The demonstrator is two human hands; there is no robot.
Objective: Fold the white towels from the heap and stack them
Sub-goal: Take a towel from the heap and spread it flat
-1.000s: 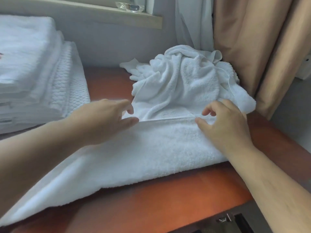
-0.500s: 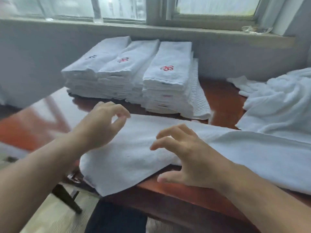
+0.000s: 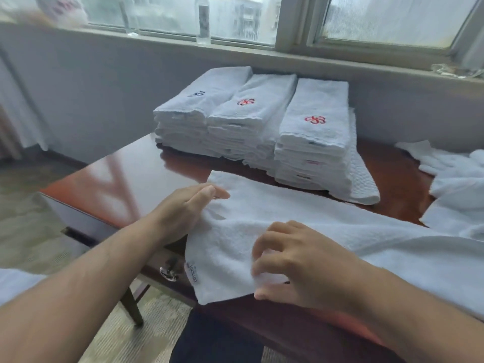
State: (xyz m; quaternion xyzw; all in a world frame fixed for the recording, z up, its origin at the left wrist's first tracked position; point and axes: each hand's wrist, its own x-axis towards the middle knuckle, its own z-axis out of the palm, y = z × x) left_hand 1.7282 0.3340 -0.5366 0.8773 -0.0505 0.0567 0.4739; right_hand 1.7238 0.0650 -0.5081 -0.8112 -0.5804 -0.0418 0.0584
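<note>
In the head view, a white towel (image 3: 301, 226) was spread along the counter (image 3: 125, 184), with its left end draped over the near edge. The left hand (image 3: 183, 213) was laid straight-fingered against the towel's left edge. The near corner was pinched by the curled right hand (image 3: 301, 263). Folded stacks (image 3: 262, 127) were seen behind and the heap (image 3: 458, 184) at right.

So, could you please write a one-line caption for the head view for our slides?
The left hand presses and the right hand pinches a white towel on the table, before folded stacks.
</note>
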